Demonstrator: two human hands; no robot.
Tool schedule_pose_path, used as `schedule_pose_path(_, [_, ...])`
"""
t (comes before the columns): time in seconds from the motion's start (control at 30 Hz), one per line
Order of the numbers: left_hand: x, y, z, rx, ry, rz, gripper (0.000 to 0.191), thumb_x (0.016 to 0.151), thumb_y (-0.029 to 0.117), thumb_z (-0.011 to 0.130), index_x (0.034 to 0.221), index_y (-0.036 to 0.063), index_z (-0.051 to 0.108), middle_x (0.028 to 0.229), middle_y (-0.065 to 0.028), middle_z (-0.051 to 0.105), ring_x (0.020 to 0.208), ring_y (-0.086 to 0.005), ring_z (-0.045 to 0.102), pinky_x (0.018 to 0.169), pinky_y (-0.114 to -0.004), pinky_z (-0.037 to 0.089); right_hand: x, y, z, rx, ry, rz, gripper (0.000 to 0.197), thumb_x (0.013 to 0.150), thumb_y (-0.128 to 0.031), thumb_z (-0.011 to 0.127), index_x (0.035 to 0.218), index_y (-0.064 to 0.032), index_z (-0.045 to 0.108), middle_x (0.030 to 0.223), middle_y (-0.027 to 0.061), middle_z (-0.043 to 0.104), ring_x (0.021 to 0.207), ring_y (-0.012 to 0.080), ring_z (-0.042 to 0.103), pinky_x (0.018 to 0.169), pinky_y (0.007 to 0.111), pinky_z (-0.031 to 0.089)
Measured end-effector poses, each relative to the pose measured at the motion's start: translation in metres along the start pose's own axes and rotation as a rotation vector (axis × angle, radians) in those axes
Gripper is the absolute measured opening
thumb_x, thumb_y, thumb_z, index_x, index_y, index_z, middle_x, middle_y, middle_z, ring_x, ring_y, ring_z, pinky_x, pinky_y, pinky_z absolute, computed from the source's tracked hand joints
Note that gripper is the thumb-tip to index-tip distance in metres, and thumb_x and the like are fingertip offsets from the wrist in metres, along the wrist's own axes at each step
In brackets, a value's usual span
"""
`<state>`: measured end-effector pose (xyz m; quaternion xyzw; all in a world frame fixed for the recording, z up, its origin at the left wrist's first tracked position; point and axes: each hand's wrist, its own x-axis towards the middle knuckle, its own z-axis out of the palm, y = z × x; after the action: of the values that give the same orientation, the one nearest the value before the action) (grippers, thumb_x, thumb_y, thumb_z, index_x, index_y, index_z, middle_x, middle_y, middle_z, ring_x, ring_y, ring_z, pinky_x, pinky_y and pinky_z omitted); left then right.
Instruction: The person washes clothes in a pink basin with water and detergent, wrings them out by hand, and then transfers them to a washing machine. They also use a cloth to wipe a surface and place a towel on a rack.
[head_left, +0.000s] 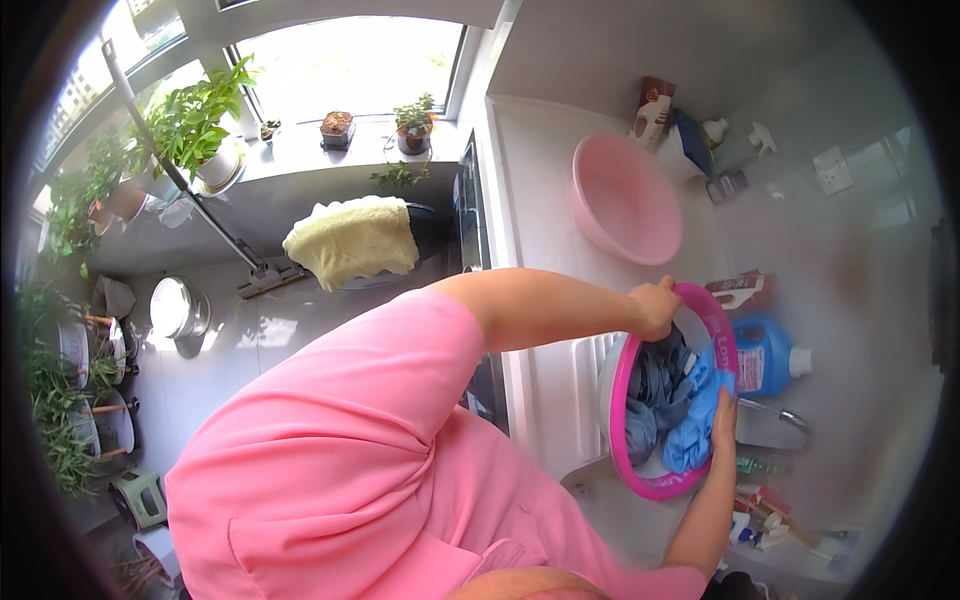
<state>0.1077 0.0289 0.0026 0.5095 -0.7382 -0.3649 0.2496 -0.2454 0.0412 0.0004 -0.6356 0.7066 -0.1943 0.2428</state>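
A basin (619, 390) with a bright magenta rim and a pale body is tilted above the sink and counter. My left hand (654, 309) grips its rim on the window side. At the opposite part of the rim, my right hand (724, 424) holds the basin, thumb up on the edge and beside the blue cloth. Inside lie a dark grey-blue garment (660, 382) and a light blue cloth (694, 424), bunched together; part of the light blue cloth reaches over the rim. The fingers under the basin are hidden.
A pink basin (626, 199) stands on the white counter (536, 187). Along the wall are a blue detergent bottle (761, 356), a curved faucet (784, 420) and several other bottles. Behind me are a floor mop (187, 180), potted plants (195, 120) and a yellow towel (356, 236).
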Motion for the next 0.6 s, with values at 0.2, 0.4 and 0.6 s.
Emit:
schedule_pose_path(0.2, [-0.003, 0.011, 0.013, -0.044, -0.062, -0.023, 0.046, 0.073, 0.004, 0.050, 0.118, 0.0024, 0.054, 0.127, -0.0237, 0.039, 0.102, -0.0405, 0.054, 0.090, -0.043, 0.044, -0.039, -0.028, 0.038, -0.878, -0.381, -0.200, 0.055, 0.082, -0.014, 0.053, 0.133, 0.0008, 0.036, 0.132, 0.0264, 0.039, 0.122, 0.0426, 0.038, 0.103, 0.043, 0.030])
schedule_pose_path(0.4, [0.000, 0.001, 0.026, -0.087, -0.030, 0.028, 0.044, 0.073, 0.003, 0.049, 0.117, 0.0016, 0.054, 0.126, -0.0238, 0.039, 0.100, -0.0417, 0.054, 0.090, -0.044, 0.044, 0.029, 0.116, 0.102, -0.571, 0.073, -0.544, 0.052, 0.078, -0.007, 0.058, 0.127, 0.0027, 0.043, 0.129, 0.0252, 0.042, 0.121, 0.0408, 0.039, 0.101, 0.041, 0.032])
schedule_pose_path(0.6, [0.003, 0.009, 0.016, -0.013, -0.055, 0.026, 0.044, 0.072, 0.004, 0.050, 0.116, 0.0019, 0.054, 0.124, -0.0226, 0.040, 0.099, -0.0416, 0.054, 0.089, -0.044, 0.044, 0.060, 0.053, 0.098, -0.545, 0.005, -0.274, 0.044, 0.080, -0.009, 0.055, 0.122, 0.0024, 0.047, 0.126, 0.0260, 0.044, 0.119, 0.0389, 0.041, 0.101, 0.040, 0.032])
